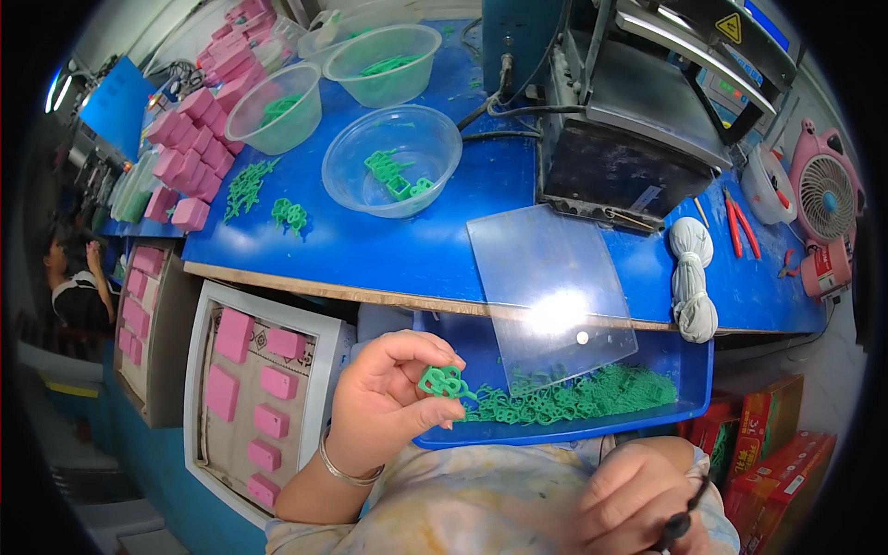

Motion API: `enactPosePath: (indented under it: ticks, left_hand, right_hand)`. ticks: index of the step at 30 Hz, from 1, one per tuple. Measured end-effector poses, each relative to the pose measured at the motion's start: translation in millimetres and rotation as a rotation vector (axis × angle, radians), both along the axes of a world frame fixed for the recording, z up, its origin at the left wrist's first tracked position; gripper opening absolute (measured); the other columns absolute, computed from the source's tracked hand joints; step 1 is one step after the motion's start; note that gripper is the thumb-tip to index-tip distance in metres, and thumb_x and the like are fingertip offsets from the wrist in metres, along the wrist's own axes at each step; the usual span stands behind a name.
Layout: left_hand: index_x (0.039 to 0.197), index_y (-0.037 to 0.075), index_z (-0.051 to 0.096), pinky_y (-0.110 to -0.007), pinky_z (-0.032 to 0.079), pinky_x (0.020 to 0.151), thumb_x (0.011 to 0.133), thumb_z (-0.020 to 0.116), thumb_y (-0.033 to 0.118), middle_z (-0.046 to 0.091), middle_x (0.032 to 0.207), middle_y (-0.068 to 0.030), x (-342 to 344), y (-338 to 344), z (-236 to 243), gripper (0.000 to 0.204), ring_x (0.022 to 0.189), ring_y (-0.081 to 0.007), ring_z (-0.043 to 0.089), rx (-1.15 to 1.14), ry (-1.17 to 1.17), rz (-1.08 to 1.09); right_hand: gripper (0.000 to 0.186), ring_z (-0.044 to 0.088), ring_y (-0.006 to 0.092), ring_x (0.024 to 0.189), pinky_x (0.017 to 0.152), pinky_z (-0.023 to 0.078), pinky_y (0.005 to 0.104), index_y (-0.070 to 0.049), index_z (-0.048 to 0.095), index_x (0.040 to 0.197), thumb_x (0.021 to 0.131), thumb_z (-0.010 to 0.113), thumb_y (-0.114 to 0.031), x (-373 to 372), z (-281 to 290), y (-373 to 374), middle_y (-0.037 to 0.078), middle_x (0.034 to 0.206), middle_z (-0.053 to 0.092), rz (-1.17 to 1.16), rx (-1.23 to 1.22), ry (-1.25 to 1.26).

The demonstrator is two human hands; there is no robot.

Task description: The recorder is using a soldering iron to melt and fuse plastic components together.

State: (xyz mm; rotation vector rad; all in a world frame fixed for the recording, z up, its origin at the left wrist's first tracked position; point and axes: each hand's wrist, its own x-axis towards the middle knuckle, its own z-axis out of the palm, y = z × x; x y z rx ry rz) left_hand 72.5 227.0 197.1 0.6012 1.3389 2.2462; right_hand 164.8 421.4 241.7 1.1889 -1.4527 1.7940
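Note:
My left hand (388, 398) pinches a small green plastic part (441, 380) between thumb and fingers, just left of a blue tray (689, 356) on my lap that holds several more green parts (573, 396). A clear plastic sheet (546, 277) lies half over the tray and half on the blue table (370, 245). Low at the right, my right hand (638, 504) is closed around a small black tool (678, 525).
Three clear bowls (393, 159) with green parts stand on the table, with loose green parts (248, 185) beside them. Pink blocks (199, 139) pile at the back left and fill a box (254, 398) below. A black machine (638, 120), white cord (692, 277), red pliers (740, 222) and a pink fan (826, 194) sit right. Another person (74, 277) is far left.

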Motion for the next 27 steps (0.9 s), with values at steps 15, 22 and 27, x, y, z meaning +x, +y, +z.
enactPosePath:
  ticks: [15, 22, 27]
  left_hand:
    - [0.087, -0.003, 0.052, -0.024, 0.054, 0.052, 0.061, 0.064, -0.014, 0.051, 0.094, -0.0168, 20.3, 26.9, -1.2, 0.031, 0.066, -0.0181, 0.061, -0.088, -0.033, 0.110]
    - [0.096, -0.003, 0.053, -0.028, 0.054, 0.073, 0.065, 0.065, -0.016, 0.047, 0.104, -0.0149, 19.6, 24.1, -6.8, 0.035, 0.090, -0.0170, 0.054, -0.048, 0.023, -0.003]
    - [0.096, -0.003, 0.053, -0.028, 0.054, 0.074, 0.066, 0.066, -0.014, 0.047, 0.104, -0.0146, 19.8, 25.2, -8.1, 0.035, 0.092, -0.0165, 0.053, -0.061, 0.078, 0.010]
  right_hand:
    - [0.021, 0.050, 0.0187, 0.052, 0.045, 0.040, 0.0283, -0.003, 0.061, 0.089, 0.068, 0.060, -0.005, -5.4, -47.4, 7.3, 0.010, 0.080, 0.050, -0.403, 0.102, -0.242]
    - [0.023, 0.052, 0.0202, 0.052, 0.044, 0.039, 0.0296, -0.004, 0.061, 0.081, 0.059, 0.059, 0.001, -3.1, -52.2, 5.7, 0.006, 0.066, 0.050, -0.503, 0.127, -0.214]
    - [0.025, 0.051, 0.0203, 0.050, 0.043, 0.037, 0.0290, -0.003, 0.061, 0.084, 0.060, 0.058, 0.002, -5.3, -51.3, 7.5, 0.006, 0.063, 0.048, -0.433, 0.137, -0.215]
